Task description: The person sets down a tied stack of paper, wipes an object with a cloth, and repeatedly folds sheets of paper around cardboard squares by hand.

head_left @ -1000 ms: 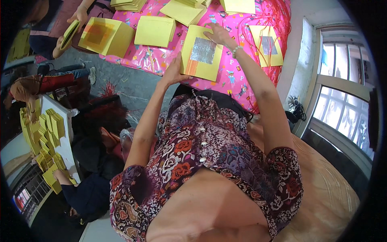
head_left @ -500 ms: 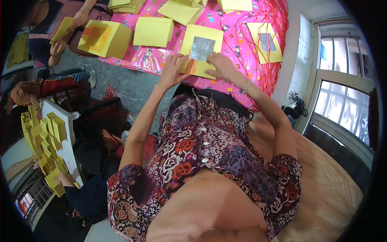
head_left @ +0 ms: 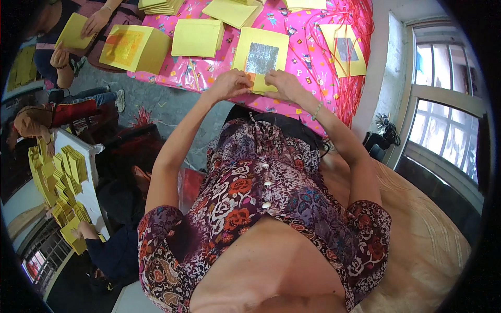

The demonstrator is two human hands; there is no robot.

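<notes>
A yellow sheet of joss paper (head_left: 262, 55) with a silver foil square lies at the table's near edge, one short edge toward me. At its near left corner, my left hand (head_left: 228, 86) has its fingers curled and pinched on the paper. My right hand (head_left: 286, 86) grips the near right part, thumb and fingers bent together on the edge. A small orange patch (head_left: 251, 77) shows between the hands, partly covered by the left fingertips. Whether more sheets lie under this one, I cannot tell.
A pink patterned cloth (head_left: 308, 104) covers the table. Folded yellow stacks (head_left: 197, 39) stand left and behind; another silver-squared sheet (head_left: 345, 49) lies right, among red strings (head_left: 360, 31). At far left, another person's hands hold a yellow sheet (head_left: 76, 32). A window (head_left: 443, 115) is at right.
Both my hands have closed in on the sheet's near edge, and the left fingers, spread before, are now curled. The other person's yellow sheet has turned flatter into view.
</notes>
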